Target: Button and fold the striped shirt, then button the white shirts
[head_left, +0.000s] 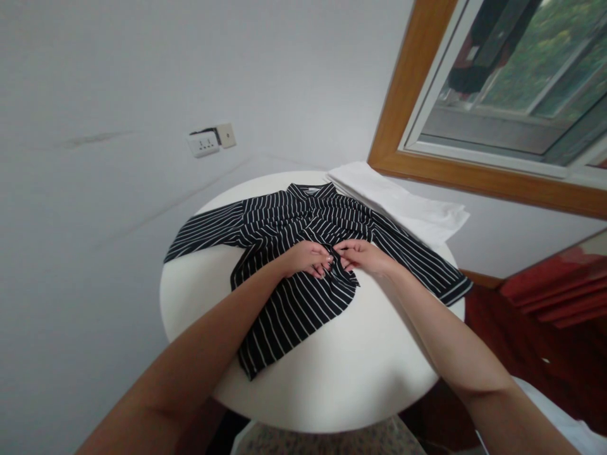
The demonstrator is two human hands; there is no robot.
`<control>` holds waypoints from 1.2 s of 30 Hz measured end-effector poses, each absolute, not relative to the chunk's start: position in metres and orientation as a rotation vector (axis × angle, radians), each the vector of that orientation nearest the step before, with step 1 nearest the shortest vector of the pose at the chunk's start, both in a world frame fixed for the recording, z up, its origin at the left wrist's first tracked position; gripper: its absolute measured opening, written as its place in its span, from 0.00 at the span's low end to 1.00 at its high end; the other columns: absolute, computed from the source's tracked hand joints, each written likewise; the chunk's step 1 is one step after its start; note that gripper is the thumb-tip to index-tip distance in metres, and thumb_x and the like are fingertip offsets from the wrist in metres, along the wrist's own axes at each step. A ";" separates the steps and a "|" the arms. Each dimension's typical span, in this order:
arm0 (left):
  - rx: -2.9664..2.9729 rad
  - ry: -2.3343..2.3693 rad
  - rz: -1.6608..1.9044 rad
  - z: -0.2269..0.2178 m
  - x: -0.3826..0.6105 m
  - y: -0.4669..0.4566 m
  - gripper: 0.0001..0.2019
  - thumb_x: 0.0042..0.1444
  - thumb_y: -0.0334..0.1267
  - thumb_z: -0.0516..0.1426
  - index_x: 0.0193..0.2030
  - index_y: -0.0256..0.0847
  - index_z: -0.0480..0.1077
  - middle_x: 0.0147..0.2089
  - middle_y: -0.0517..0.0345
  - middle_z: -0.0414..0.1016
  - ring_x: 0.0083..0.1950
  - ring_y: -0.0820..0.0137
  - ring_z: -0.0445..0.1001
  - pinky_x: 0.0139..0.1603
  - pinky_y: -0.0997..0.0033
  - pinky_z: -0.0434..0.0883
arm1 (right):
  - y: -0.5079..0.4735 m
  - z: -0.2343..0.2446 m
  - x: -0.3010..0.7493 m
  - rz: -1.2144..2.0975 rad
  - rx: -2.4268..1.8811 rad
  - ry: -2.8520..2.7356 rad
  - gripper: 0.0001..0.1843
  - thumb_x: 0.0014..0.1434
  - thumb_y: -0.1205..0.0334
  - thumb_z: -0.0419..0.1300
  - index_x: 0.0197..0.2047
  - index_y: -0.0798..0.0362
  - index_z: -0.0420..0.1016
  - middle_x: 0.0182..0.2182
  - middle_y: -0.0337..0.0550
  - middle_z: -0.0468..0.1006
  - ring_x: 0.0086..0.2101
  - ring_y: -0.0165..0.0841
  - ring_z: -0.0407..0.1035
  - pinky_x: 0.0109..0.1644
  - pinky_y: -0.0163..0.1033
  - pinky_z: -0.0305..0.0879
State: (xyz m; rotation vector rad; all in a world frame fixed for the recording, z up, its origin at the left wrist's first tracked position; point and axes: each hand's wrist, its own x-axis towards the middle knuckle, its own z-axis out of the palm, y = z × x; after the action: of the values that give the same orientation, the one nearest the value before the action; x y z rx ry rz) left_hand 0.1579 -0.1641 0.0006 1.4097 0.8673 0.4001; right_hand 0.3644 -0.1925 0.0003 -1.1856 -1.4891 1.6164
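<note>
Shirt (284, 227) mid-frame is pinched by your left hand (308, 258) and right hand (361, 254); uneven tugging could crease its striped front.

The shirt (284, 309) is black with narrow white stripes. Under the shirt, the table (327, 392) is plain white, as is the cloth (403, 199) beside the shirt. Beyond the shirt, the wall (284, 82) is pale grey, the wooden window frame (408, 82) orange-brown.
</note>
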 end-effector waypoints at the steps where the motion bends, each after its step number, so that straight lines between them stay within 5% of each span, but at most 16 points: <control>1: 1.408 0.868 0.399 0.001 0.158 -0.164 0.17 0.44 0.47 0.65 0.31 0.34 0.70 0.30 0.56 0.75 0.26 0.75 0.72 0.31 0.69 0.74 | -0.193 0.000 0.364 1.615 -1.183 -1.487 0.16 0.52 0.54 0.64 0.40 0.55 0.72 0.24 0.37 0.74 0.26 0.24 0.69 0.32 0.31 0.68; 13: 1.408 0.852 0.388 0.004 0.156 -0.165 0.14 0.44 0.43 0.65 0.29 0.33 0.72 0.32 0.54 0.77 0.26 0.77 0.72 0.33 0.72 0.72 | -0.200 -0.001 0.348 1.256 -1.198 -1.856 0.22 0.57 0.41 0.54 0.31 0.53 0.65 0.22 0.34 0.68 0.24 0.25 0.62 0.27 0.30 0.61; 21: 1.352 0.816 0.404 0.000 0.153 -0.160 0.15 0.43 0.44 0.66 0.30 0.34 0.73 0.34 0.53 0.77 0.27 0.79 0.70 0.36 0.71 0.72 | -0.199 -0.004 0.342 0.790 -1.172 -2.043 0.19 0.63 0.47 0.47 0.29 0.52 0.64 0.25 0.36 0.67 0.28 0.28 0.61 0.35 0.34 0.57; 27: 1.337 0.821 0.426 0.000 0.153 -0.161 0.14 0.44 0.44 0.66 0.31 0.34 0.73 0.34 0.53 0.77 0.28 0.78 0.71 0.38 0.70 0.72 | -0.202 -0.003 0.338 0.627 -1.243 -2.078 0.21 0.65 0.49 0.46 0.24 0.52 0.60 0.21 0.35 0.62 0.25 0.28 0.57 0.31 0.33 0.52; 36: 1.419 0.809 0.353 0.005 0.154 -0.165 0.15 0.47 0.45 0.63 0.32 0.34 0.70 0.35 0.53 0.77 0.30 0.75 0.74 0.37 0.69 0.74 | -0.208 -0.004 0.335 0.292 -1.459 -2.241 0.14 0.65 0.56 0.47 0.31 0.52 0.66 0.28 0.41 0.71 0.28 0.30 0.61 0.32 0.35 0.49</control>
State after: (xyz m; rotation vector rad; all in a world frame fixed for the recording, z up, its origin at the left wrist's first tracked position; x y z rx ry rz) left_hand 0.1540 -0.1646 0.0046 1.4188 0.8085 0.3526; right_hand 0.3346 -0.2079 -0.0043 -1.4594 -2.2408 0.2917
